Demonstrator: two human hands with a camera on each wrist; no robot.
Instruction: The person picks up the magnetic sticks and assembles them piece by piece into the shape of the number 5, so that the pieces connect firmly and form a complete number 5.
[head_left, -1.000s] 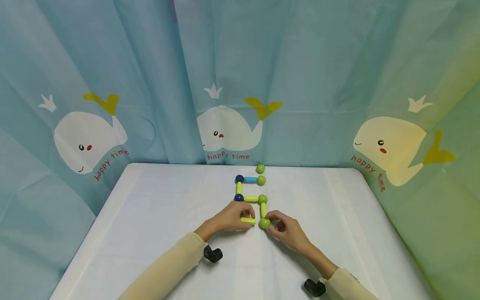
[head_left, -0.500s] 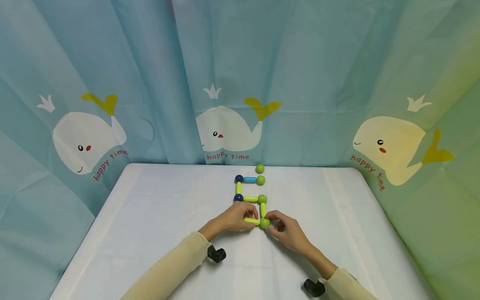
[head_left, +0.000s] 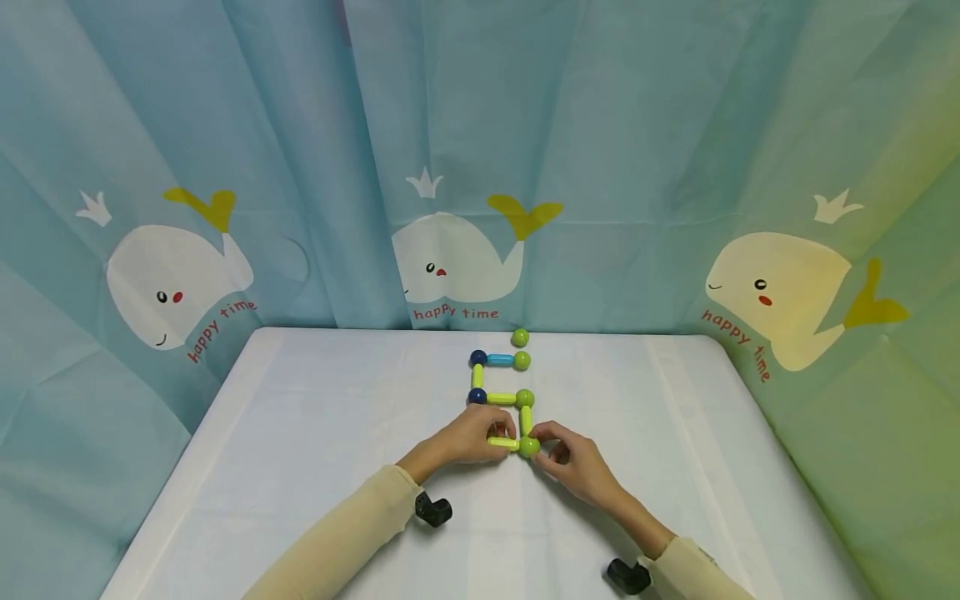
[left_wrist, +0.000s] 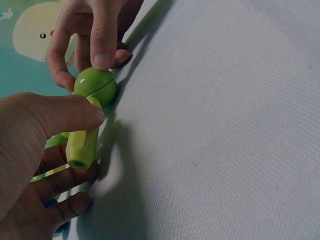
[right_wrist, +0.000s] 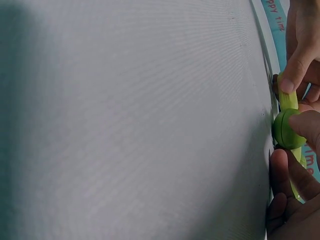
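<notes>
My left hand [head_left: 467,435] pinches a yellow-green magnetic rod [left_wrist: 82,142] between thumb and fingers; its far end touches a green ball [left_wrist: 96,86]. On the other side of that ball, my right hand [head_left: 577,462] holds it with thumb and fingertips. From the ball, another yellow-green rod [head_left: 527,419] runs back to a second green ball [head_left: 525,398]. A further rod [head_left: 502,399] leads left to a dark blue ball [head_left: 477,396]. Beyond it, a rod [head_left: 477,377] joins another dark blue ball [head_left: 478,358], and a blue rod [head_left: 500,360] ends at a green ball [head_left: 522,360].
A separate green ball [head_left: 520,337] lies near the back edge of the white table [head_left: 337,400]. Behind the table hangs a blue-green curtain [head_left: 630,150] printed with whales. Black wrist devices [head_left: 433,509] sit by both sleeves.
My left hand has moved slightly right, bringing its rod from a small gap into contact with the green ball. The right hand has stayed in place on the ball.
</notes>
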